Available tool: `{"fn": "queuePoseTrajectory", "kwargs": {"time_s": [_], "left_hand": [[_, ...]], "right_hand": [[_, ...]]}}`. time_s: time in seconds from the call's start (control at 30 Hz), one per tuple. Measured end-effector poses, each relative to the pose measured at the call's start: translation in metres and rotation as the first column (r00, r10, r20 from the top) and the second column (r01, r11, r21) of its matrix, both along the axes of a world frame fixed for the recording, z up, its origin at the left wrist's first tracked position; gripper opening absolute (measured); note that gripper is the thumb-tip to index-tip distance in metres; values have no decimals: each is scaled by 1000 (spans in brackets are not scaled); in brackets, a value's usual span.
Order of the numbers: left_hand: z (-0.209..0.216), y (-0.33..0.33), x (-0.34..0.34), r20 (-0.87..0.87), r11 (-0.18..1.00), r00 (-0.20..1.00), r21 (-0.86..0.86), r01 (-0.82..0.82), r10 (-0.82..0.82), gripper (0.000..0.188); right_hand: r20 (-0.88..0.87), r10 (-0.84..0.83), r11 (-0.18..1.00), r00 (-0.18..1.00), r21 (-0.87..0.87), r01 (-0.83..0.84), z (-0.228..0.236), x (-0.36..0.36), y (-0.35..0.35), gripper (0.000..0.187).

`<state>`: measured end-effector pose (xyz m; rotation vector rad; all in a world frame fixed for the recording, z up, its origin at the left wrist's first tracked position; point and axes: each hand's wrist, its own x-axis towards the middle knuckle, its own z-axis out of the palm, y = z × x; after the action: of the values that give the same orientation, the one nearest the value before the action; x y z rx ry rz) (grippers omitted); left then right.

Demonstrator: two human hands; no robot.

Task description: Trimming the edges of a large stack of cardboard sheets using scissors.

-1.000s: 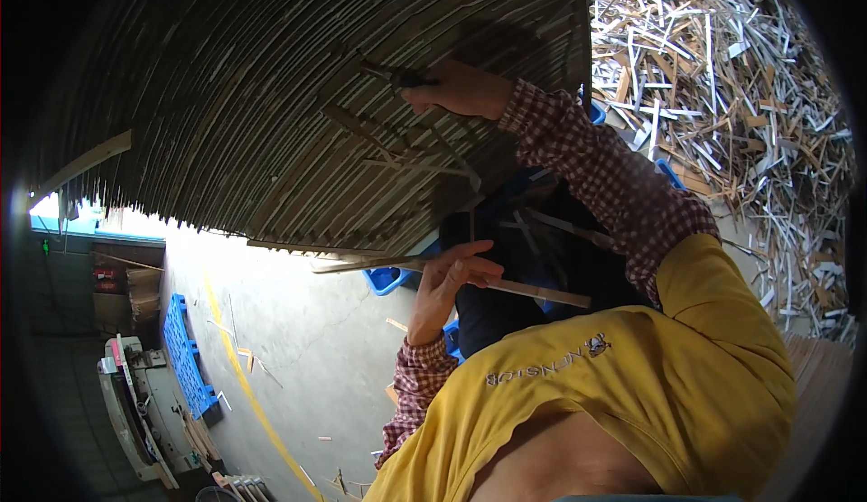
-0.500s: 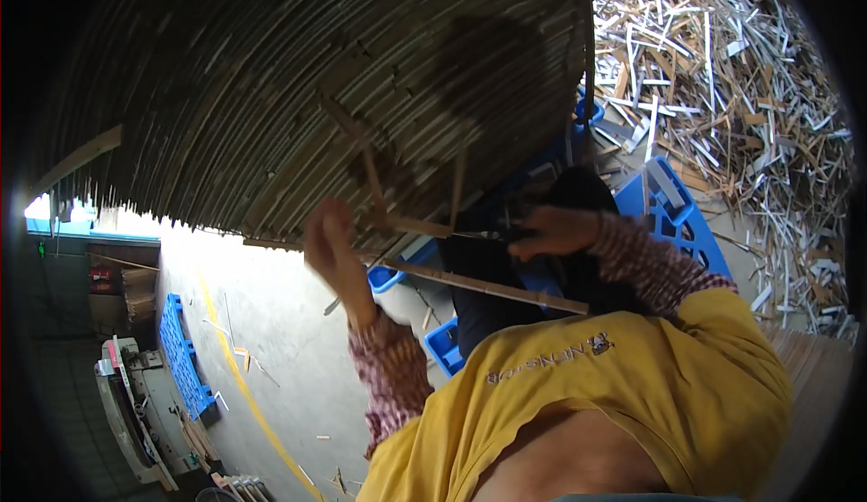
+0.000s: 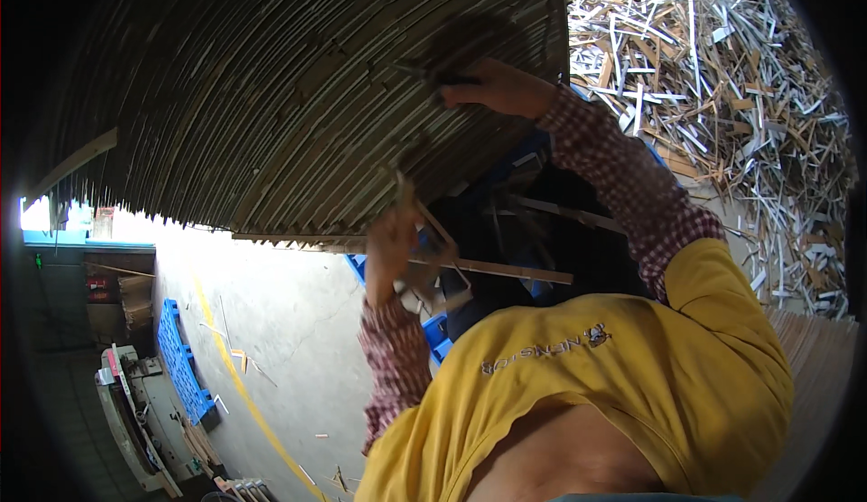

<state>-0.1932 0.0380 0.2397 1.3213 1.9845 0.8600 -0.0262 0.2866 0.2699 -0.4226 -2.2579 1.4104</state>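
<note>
A large stack of cardboard sheets (image 3: 271,123), its many edges in curved rows, fills the upper left. Over its right part my right hand (image 3: 492,87) is closed on a dark-handled tool (image 3: 456,79); the tool's thin front end is blurred against the sheet edges. At the stack's near edge is my left hand (image 3: 391,247), smeared by motion, so its fingers do not show clearly. Blurred narrow cardboard strips (image 3: 436,222) are right beside it, and whether it grips any is unclear. A longer strip (image 3: 515,272) extends rightward in front of my dark trousers.
A heap of white and brown offcut strips (image 3: 713,78) covers the floor at upper right. Blue plastic pallet parts (image 3: 440,335) show under the stack. Another blue pallet (image 3: 183,357) stands left of a yellow floor line (image 3: 239,376), near grey machinery (image 3: 135,412).
My right hand has moved up and away from me, with the tool, onto the stack. My left hand has shifted slightly right and nearer. Strips that hung between the hands have come down.
</note>
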Motion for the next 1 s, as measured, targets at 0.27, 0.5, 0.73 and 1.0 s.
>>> {"fn": "queuePoseTrajectory", "kwargs": {"time_s": [0.27,0.5,0.73,1.0], "left_hand": [[35,-46,5,-102,821,942,526,-223,321,38],[24,13,9,-159,632,966,775,-4,202,46],[-38,48,-18,277,822,961,546,-160,3,44],[30,110,10,169,669,972,743,-18,-161,50]], "right_hand": [[2,-54,997,999,-46,54,3,-50,-36,41],[222,110,982,969,127,-141,-82,51,-145,47],[107,-68,998,992,24,66,5,25,-70,42],[74,-8,992,997,-127,17,7,-54,-5,37]]}}
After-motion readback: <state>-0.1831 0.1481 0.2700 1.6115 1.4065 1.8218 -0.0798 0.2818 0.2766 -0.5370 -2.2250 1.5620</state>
